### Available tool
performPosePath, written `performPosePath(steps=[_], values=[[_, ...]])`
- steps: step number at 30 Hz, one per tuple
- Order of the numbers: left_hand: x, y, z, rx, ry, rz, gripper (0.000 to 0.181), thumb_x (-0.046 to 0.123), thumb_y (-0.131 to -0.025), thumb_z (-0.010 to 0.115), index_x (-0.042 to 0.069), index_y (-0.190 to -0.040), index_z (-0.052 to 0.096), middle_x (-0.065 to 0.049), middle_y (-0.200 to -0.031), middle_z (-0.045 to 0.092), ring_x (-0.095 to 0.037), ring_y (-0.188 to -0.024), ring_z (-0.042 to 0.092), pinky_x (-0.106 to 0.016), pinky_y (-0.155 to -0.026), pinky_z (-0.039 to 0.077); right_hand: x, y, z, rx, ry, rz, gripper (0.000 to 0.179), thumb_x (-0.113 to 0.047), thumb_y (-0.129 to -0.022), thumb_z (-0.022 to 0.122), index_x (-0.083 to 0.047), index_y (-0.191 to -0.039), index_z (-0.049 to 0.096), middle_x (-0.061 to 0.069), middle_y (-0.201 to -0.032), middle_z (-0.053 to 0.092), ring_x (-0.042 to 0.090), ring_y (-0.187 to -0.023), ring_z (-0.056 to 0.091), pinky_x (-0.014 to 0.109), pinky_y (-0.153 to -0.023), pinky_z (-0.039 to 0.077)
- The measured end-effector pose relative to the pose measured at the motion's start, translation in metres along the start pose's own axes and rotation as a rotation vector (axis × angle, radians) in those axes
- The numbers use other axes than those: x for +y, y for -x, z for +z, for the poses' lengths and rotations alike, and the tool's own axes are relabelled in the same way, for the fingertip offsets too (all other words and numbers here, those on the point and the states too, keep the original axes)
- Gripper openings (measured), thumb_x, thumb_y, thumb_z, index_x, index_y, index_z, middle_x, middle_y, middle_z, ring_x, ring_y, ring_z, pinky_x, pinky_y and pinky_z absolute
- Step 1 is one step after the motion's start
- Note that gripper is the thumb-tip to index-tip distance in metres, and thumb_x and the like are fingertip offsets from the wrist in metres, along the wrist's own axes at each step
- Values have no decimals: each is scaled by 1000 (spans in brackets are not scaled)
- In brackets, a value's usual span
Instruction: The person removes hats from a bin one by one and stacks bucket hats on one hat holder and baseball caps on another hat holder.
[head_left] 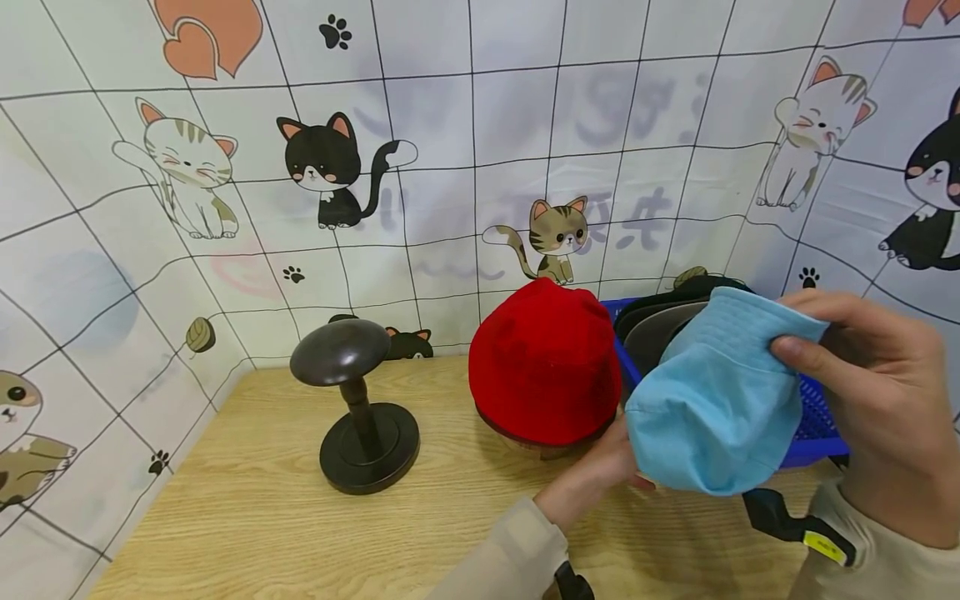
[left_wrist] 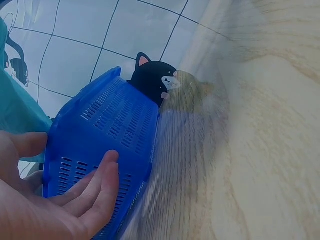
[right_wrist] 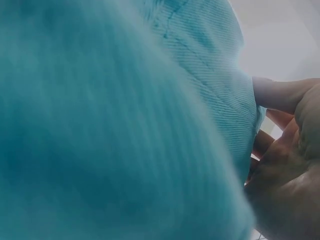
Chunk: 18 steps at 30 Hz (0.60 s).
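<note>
On the bench (head_left: 247, 500), a dark stand (head_left: 367, 450) comes first, then a rounded red hat (head_left: 543, 367), crown up. The left hand (left_wrist: 65, 207) has a loose, fairly wide grip beside the blue basket (head_left: 821, 412); whether they touch I cannot tell. In front of the basket hangs a soft, creased light blue hat (head_left: 712, 417), crown below its stitched brim, which the right hand's (head_left: 885, 358) narrow grip pinches between thumb and fingers.
</note>
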<state>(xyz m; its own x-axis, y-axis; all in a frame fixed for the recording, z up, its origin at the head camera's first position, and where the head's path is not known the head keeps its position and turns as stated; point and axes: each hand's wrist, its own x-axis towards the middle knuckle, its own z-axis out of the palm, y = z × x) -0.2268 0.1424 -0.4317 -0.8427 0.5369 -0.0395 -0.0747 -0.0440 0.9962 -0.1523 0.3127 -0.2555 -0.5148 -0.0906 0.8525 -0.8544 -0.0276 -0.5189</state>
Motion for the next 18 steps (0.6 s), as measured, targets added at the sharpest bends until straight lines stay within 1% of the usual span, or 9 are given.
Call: performPosePath(steps=[6,11,13,18], values=[[1,1,1,16,-9,4,37,27,-101,62,22,-137,60,5,-103,64,-13,-74,61,-56,-71,61,2,-1,4,8,-49,-5,15,27,-87,58,28,-102,61,18,-107,74,26,-98,63,21,-85,55],[0,0,-1,20,7,22,33,18,-99,64,11,-131,64,2,-93,65,-11,-67,58,-50,-65,61,3,-2,7,-19,-84,-27,14,27,-87,59,28,-101,62,18,-105,73,26,-100,64,23,-87,55],[0,-1,-1,32,24,26,32,13,-98,65,7,-129,64,0,-91,66,-11,-64,57,-49,-63,61,3,-3,9,-34,-104,-38,14,27,-87,59,28,-100,62,19,-106,73,27,-101,65,23,-88,55],[0,-1,0,70,39,36,36,5,-94,65,3,-130,63,-3,-95,67,-12,-64,56,-47,-58,59,2,-5,10,-54,-124,-55,14,27,-87,58,28,-100,62,19,-106,73,27,-101,65,24,-90,55]])
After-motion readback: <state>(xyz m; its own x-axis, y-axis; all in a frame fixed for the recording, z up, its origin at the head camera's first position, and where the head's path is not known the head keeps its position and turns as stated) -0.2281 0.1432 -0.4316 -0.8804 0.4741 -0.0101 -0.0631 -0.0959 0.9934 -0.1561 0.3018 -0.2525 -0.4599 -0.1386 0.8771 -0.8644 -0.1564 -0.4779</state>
